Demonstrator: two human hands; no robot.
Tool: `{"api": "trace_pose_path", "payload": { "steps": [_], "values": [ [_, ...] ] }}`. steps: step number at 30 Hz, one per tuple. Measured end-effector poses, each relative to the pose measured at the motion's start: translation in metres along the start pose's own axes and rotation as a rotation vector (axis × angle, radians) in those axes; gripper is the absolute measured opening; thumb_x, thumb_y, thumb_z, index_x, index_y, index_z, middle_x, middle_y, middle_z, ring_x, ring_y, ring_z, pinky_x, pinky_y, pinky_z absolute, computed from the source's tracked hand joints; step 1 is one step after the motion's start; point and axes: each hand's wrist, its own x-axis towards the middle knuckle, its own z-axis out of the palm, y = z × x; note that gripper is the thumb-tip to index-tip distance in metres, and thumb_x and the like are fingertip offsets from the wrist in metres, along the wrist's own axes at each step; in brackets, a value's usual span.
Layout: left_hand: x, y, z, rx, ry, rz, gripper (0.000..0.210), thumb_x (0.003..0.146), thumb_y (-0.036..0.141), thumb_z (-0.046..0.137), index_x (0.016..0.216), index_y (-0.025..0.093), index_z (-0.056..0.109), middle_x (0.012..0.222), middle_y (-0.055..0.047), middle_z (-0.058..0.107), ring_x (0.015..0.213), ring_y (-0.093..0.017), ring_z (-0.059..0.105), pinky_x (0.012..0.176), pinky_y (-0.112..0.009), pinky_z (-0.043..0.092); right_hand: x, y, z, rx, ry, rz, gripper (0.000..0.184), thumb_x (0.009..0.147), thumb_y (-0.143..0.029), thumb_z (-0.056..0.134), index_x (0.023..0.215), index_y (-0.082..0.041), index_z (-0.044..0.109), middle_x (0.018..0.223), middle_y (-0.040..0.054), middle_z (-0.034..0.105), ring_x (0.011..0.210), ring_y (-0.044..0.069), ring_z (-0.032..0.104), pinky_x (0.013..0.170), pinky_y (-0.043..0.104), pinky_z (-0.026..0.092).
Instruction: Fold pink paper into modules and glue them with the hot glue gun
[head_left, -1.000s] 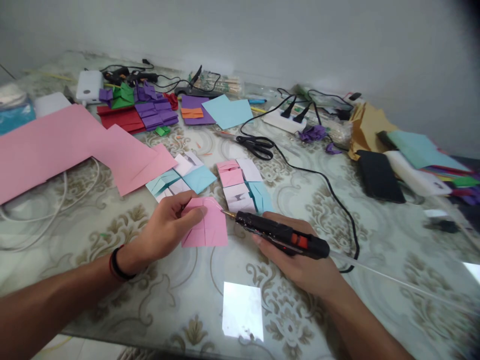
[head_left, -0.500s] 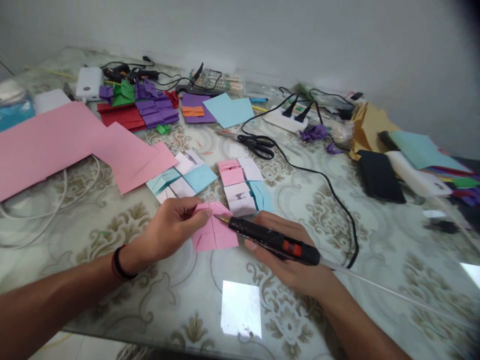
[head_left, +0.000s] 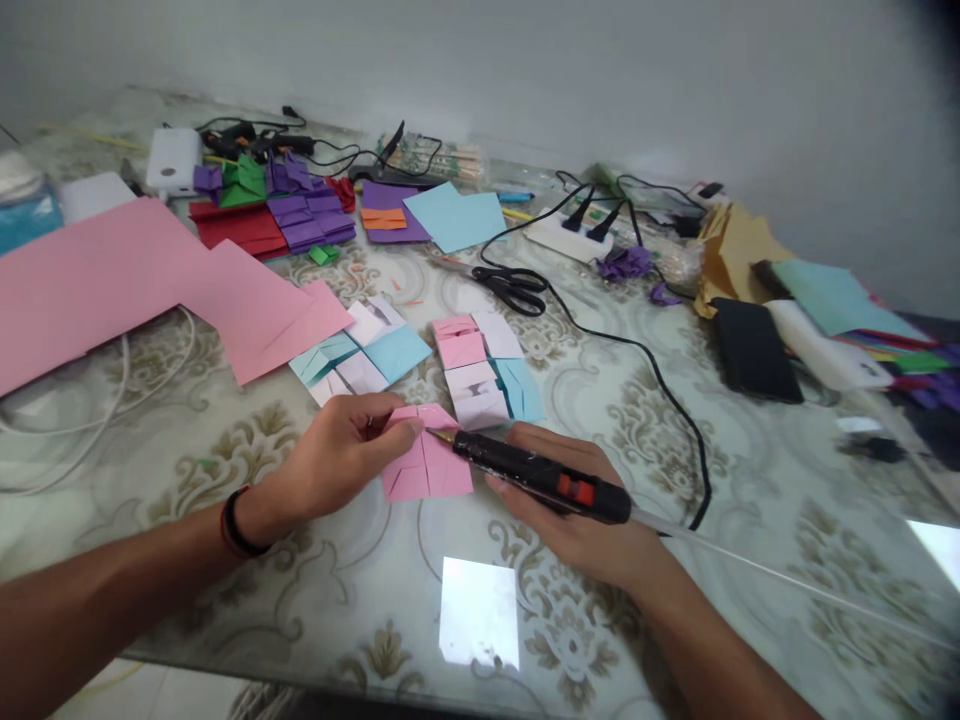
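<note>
Between thumb and fingers my left hand (head_left: 345,450) pinches the upper left edge of a folded pink paper (head_left: 442,474), whose creases run down its middle. My right hand (head_left: 577,490) is wrapped round a black glue gun (head_left: 540,470) with a red switch and a long clear glue stick out of its back. The gun's metal tip points at the upper middle of the pink paper, close to my left thumb. Just beyond lie two folded paper squares in patchwork: a pink, white and blue one (head_left: 480,394) and a blue and white one (head_left: 390,355).
Black-handled scissors (head_left: 517,290) lie behind the squares. A white power strip (head_left: 566,238) feeds a black cord (head_left: 652,360) that curves down to my right hand. Pink sheets (head_left: 97,280) cover the left side. A black phone (head_left: 756,350) lies right, near coloured papers (head_left: 832,300).
The whole view has shifted slightly. Both hands, the pink paper and the glue gun keep the same positions relative to each other.
</note>
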Motion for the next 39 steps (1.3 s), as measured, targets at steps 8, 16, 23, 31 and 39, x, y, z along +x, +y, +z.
{"api": "trace_pose_path", "payload": {
  "steps": [8, 16, 23, 31, 39],
  "values": [
    [0.0000, 0.0026, 0.0005, 0.018, 0.004, 0.003, 0.037, 0.094, 0.033, 0.057, 0.063, 0.020, 0.039, 0.062, 0.005, 0.030, 0.059, -0.011, 0.029, 0.053, -0.027, 0.022, 0.0006, -0.0007, -0.0014, -0.006, 0.013, 0.027, 0.023, 0.098, -0.026, 0.063, 0.076, -0.022, 0.056, 0.069, -0.0017, 0.051, 0.060, 0.015, 0.052, 0.054, 0.029, 0.042],
    [-0.0005, -0.0024, 0.0011, 0.030, -0.009, 0.007, 0.033, 0.096, 0.032, 0.056, 0.067, 0.019, 0.045, 0.063, 0.006, 0.030, 0.061, -0.011, 0.029, 0.054, -0.028, 0.022, -0.0007, 0.0017, -0.0034, 0.001, 0.016, 0.000, 0.019, 0.097, -0.021, 0.062, 0.079, -0.022, 0.058, 0.072, -0.0018, 0.055, 0.062, 0.014, 0.053, 0.057, 0.028, 0.043],
    [-0.0001, -0.0016, 0.0008, 0.029, -0.017, 0.013, 0.036, 0.095, 0.030, 0.055, 0.066, 0.021, 0.037, 0.062, 0.006, 0.030, 0.060, -0.010, 0.027, 0.054, -0.028, 0.021, -0.0004, -0.0010, -0.0046, -0.011, 0.026, 0.007, 0.024, 0.097, -0.018, 0.062, 0.076, -0.023, 0.052, 0.071, -0.0021, 0.054, 0.061, 0.013, 0.053, 0.056, 0.027, 0.042],
    [0.0003, 0.0001, 0.0020, 0.033, -0.004, 0.011, 0.037, 0.092, 0.030, 0.055, 0.064, 0.022, 0.033, 0.061, 0.006, 0.029, 0.059, -0.010, 0.026, 0.053, -0.028, 0.020, -0.0006, 0.0002, -0.0032, 0.011, 0.041, 0.003, 0.026, 0.098, -0.018, 0.062, 0.074, -0.023, 0.051, 0.071, -0.0024, 0.053, 0.062, 0.013, 0.053, 0.055, 0.027, 0.040],
    [0.0024, -0.0017, -0.0002, -0.011, 0.024, -0.015, 0.035, 0.092, 0.032, 0.055, 0.064, 0.021, 0.038, 0.064, 0.006, 0.029, 0.061, -0.011, 0.028, 0.055, -0.028, 0.022, -0.0013, 0.0029, -0.0036, -0.006, 0.039, 0.003, 0.014, 0.098, -0.023, 0.064, 0.084, -0.021, 0.062, 0.074, -0.0013, 0.056, 0.064, 0.013, 0.054, 0.058, 0.028, 0.042]
  ]
}}
